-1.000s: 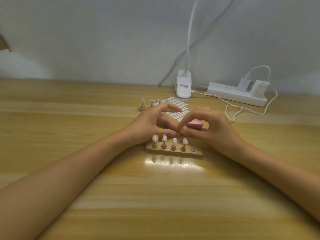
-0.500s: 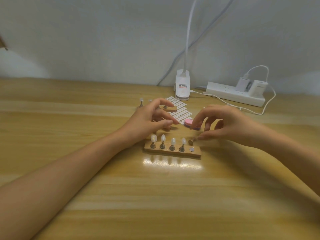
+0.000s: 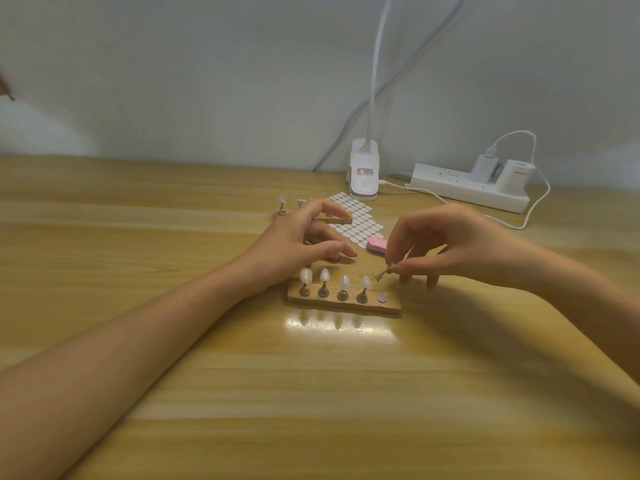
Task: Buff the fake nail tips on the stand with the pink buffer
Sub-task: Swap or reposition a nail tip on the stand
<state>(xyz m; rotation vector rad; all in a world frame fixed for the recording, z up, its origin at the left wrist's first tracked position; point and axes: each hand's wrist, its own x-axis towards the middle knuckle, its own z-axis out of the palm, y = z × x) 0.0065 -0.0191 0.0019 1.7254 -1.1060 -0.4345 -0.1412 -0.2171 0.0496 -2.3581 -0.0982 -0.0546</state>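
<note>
A wooden stand (image 3: 346, 304) lies in the middle of the table with several fake nail tips (image 3: 325, 276) upright on metal pegs and one bare metal disc at its right end. My right hand (image 3: 446, 244) pinches a small metal peg (image 3: 382, 273) just above that end, tilted to the left. The pink buffer (image 3: 375, 246) lies on the table behind the stand, between my hands, touched by neither. My left hand (image 3: 304, 242) hovers behind the stand's left part, fingers loosely curled and holding nothing.
A sheet of white adhesive tabs (image 3: 356, 216) lies behind the buffer. A second wooden stand (image 3: 334, 220) with pegs sits behind my left hand. A white lamp base (image 3: 363, 174) and a power strip (image 3: 467, 187) with chargers and cables stand by the wall.
My right hand drew away from my left hand to the right, then came down holding a metal peg by the stand's right end. My left hand stayed behind the stand.
</note>
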